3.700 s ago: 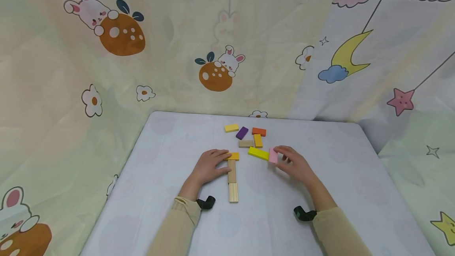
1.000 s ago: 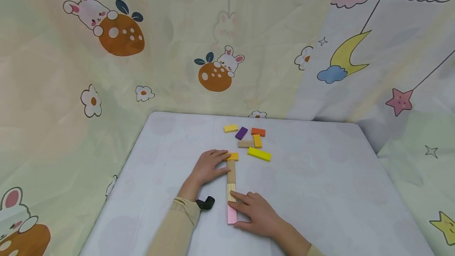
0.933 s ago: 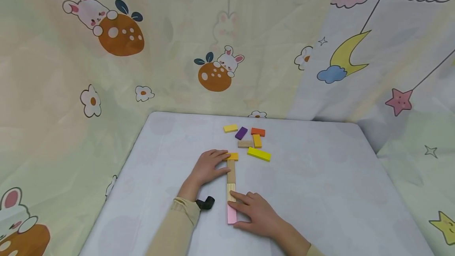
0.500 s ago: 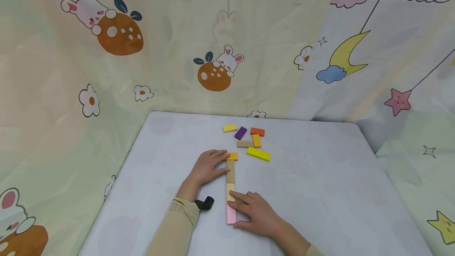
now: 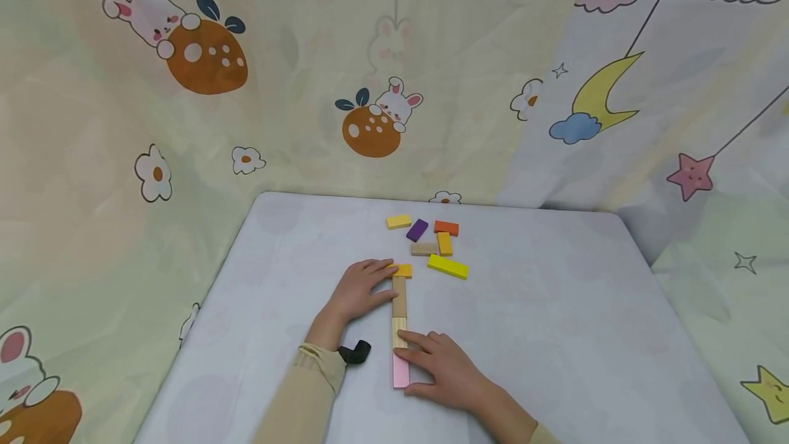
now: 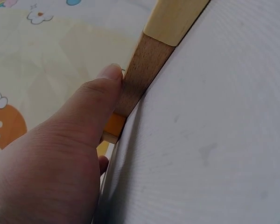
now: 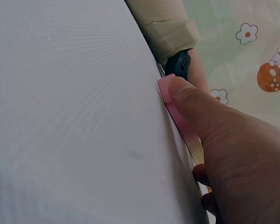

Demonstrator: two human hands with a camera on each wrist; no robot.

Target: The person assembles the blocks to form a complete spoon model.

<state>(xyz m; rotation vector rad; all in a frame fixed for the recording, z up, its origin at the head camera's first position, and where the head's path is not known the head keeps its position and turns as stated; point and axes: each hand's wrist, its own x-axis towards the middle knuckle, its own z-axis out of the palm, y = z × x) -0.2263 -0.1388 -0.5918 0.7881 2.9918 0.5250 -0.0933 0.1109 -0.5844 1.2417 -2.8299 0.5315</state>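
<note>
A straight row of wooden blocks lies on the table, topped by a crosswise orange block (image 5: 403,270). Below it come a brown block (image 5: 399,297), a pale wooden block (image 5: 398,324) and a pink block (image 5: 401,372) at the near end. My left hand (image 5: 360,290) rests at the row's far end, fingers on the orange block and thumb against the brown one's side, as the left wrist view confirms. My right hand (image 5: 453,372) holds the pink block, thumb (image 7: 179,88) on its near end and a finger by its far end; another finger touches the pale block.
Past the row lie loose blocks: light yellow (image 5: 398,222), purple (image 5: 417,230), red-orange (image 5: 446,228), amber (image 5: 445,244), tan (image 5: 423,249) and long bright yellow (image 5: 447,266). A printed curtain (image 5: 296,88) hangs behind the white table (image 5: 555,279).
Since the oldest frame, my right hand has carried the pink block from beside the bright yellow block to the row's near end. Over the last second both hands have stayed in place.
</note>
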